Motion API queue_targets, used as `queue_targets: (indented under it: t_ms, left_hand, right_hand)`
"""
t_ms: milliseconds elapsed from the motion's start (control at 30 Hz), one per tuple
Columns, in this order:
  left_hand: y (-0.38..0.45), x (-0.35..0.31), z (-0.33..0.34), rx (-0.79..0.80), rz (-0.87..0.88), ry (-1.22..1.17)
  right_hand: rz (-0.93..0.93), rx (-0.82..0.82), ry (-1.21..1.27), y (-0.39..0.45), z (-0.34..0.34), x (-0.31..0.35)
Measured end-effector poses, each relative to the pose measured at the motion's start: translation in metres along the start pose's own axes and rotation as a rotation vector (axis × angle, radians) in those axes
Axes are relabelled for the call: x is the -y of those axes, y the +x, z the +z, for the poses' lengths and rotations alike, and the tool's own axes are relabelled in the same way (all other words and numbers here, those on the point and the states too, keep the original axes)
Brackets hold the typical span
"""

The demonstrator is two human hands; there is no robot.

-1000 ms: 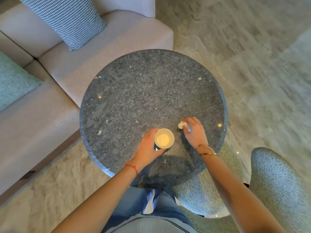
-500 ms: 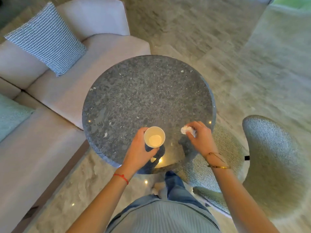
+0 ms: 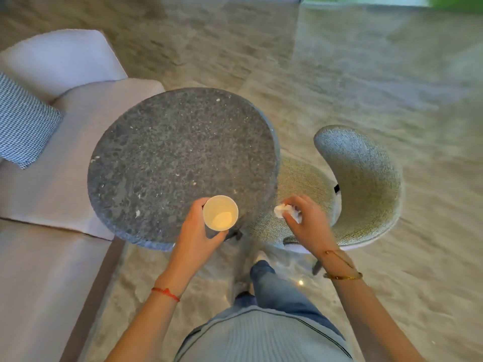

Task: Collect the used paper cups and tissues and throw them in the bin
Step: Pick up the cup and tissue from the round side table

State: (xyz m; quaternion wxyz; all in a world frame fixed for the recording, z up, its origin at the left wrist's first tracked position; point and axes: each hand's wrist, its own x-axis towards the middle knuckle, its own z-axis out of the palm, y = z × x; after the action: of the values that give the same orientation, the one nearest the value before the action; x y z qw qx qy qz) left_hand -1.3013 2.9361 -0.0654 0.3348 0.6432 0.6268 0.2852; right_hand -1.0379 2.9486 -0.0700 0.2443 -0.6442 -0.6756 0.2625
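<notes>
Fingers point(image 3: 201, 205) of the left hand point(image 3: 194, 239) curl round the cup point(image 3: 220, 212), gripping its wall so the open mouth faces up, just above the near edge of the surface point(image 3: 167, 152); something pale shows at the cup's bottom, though what it is cannot be told. Right of the cup, off the surface's edge, the right hand point(image 3: 308, 226) pinches a crumpled tissue point(image 3: 283, 211) between thumb and fingertips. Both items look collected, so the step in hand seems to be carrying them away, and the next move calls for finding the bin, which is not in view, while keeping the cup level in case liquid remains. Nothing else of the task shows on the round, dark speckled stone surface. Beyond the tissue stands a green woven chair point(image 3: 366, 184); left of the surface runs a pale sofa point(image 3: 65, 158) with a checked cushion point(image 3: 23, 124), all on glossy marbled floor point(image 3: 366, 74).
</notes>
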Motion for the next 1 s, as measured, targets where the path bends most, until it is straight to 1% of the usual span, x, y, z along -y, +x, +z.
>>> queue_targets:
  t_ms: [200, 367, 533, 733, 867, 1000]
  left_hand:
    - [-0.002, -0.043, 0.035, 0.095, 0.135, 0.016]
    - [0.001, -0.095, 0.093, 0.251, 0.279, 0.035]
    - [-0.006, -0.156, 0.176, 0.370, 0.392, 0.042]
    - [-0.029, -0.249, 0.293, 0.506, 0.506, -0.012]
    - [-0.044, -0.308, 0.366, 0.557, 0.527, -0.031]
    - [-0.052, -0.361, 0.426, 0.611, 0.631, -0.016]
  right_hand:
    - [0.130, -0.155, 0.019, -0.059, -0.039, -0.028]
    - [0.276, -0.306, 0.047, -0.108, -0.083, -0.069]
    - [0.401, -0.433, 0.037, -0.171, -0.140, -0.128]
    - [0.555, -0.565, 0.005, -0.248, -0.219, -0.208]
    - [0.646, -0.647, -0.010, -0.289, -0.264, -0.255]
    - [0.718, -0.749, 0.009, -0.319, -0.301, -0.295]
